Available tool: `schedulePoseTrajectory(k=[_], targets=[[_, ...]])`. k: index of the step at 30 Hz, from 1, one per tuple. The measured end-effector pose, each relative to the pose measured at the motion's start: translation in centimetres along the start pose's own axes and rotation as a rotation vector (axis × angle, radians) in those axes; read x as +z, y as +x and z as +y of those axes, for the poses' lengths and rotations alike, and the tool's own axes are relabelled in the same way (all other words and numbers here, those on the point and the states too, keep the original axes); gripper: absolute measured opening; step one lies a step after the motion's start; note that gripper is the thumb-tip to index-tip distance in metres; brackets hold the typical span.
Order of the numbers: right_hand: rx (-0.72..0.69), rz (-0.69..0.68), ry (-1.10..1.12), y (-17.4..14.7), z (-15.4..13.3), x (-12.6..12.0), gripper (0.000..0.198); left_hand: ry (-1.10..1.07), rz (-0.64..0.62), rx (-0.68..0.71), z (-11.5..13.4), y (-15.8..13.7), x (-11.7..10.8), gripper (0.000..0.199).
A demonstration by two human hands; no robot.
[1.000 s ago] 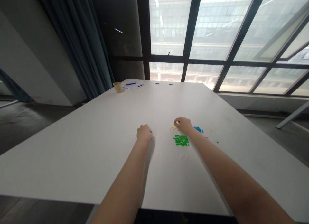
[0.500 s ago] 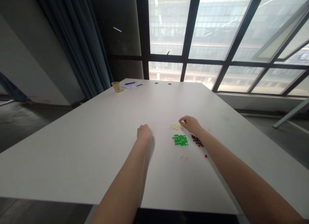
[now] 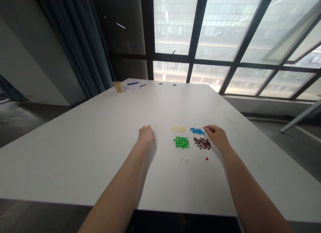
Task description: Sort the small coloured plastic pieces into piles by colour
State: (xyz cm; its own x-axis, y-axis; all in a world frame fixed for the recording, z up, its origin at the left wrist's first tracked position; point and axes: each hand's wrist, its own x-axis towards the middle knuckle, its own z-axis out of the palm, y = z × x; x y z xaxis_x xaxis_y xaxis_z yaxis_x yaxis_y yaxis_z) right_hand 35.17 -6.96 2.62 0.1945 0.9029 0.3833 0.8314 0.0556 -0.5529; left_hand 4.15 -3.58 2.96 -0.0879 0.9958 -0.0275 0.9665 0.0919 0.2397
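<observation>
My left hand (image 3: 145, 135) rests on the white table with its fingers curled down and closed; what they hold, if anything, is hidden. A small yellow piece (image 3: 154, 139) shows at its right side. Beside the right end of the blue pieces (image 3: 197, 131), my right hand (image 3: 216, 136) has thumb and fingertips pinched together, and I cannot make out what is between them. Left of the blue heap lie pale yellow pieces (image 3: 179, 129). Nearer to me are green pieces (image 3: 182, 142) and dark brown pieces (image 3: 202, 143).
A few clear or white bits (image 3: 184, 159) and one red piece (image 3: 207, 158) lie on the near part of the table (image 3: 75, 152). At the far left edge stands a tan cup (image 3: 117, 87), with papers (image 3: 134, 85) and a blue pen (image 3: 132, 83) next to it.
My right hand has moved right, from the pale yellow pieces to the edge of the blue ones, uncovering the blue and brown heaps. My left hand stays at nearly the same place.
</observation>
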Motion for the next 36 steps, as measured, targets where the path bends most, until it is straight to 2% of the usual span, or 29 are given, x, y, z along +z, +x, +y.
schedulePoseTrajectory(k=[8, 12, 15, 17, 21, 23, 26, 31, 36], targets=[[-0.016, -0.019, 0.002, 0.0, -0.2, -0.2, 0.030, 0.075, 0.028, -0.001, -0.2, 0.3, 0.2, 0.028], [-0.012, -0.017, 0.007, -0.1, -0.3, -0.3, 0.029, -0.017, 0.044, -0.010, -0.2, 0.0, -0.2, 0.031], [-0.021, -0.022, 0.012, -0.1, -0.6, -0.5, 0.029, -0.261, 0.025, 0.043, 0.4, -0.5, -0.3, 0.028], [-0.045, -0.041, 0.015, -0.2, -0.9, -0.4, 0.029, -0.533, -0.019, 0.095, 1.1, -0.9, -0.3, 0.022], [-0.138, -0.131, 0.062, -0.8, -2.4, 0.2, 0.027, -1.204, -0.242, 0.182, 3.4, -2.1, 0.3, 0.023], [-0.200, -0.173, 0.129, -1.3, -3.4, 0.6, 0.024, -1.417, -0.334, 0.195, 4.5, -2.6, 0.8, 0.029], [-0.296, -0.205, 0.241, -2.3, -4.9, 1.2, 0.022, -1.550, -0.351, 0.258, 5.6, -3.1, 1.6, 0.033], [-0.441, -0.170, 0.373, -3.4, -6.6, 1.4, 0.018, -1.619, -0.317, 0.414, 6.7, -4.0, 1.9, 0.030], [-0.480, -0.099, 0.411, -3.6, -6.9, 1.1, 0.017, -1.632, -0.292, 0.479, 7.0, -4.5, 1.7, 0.028]])
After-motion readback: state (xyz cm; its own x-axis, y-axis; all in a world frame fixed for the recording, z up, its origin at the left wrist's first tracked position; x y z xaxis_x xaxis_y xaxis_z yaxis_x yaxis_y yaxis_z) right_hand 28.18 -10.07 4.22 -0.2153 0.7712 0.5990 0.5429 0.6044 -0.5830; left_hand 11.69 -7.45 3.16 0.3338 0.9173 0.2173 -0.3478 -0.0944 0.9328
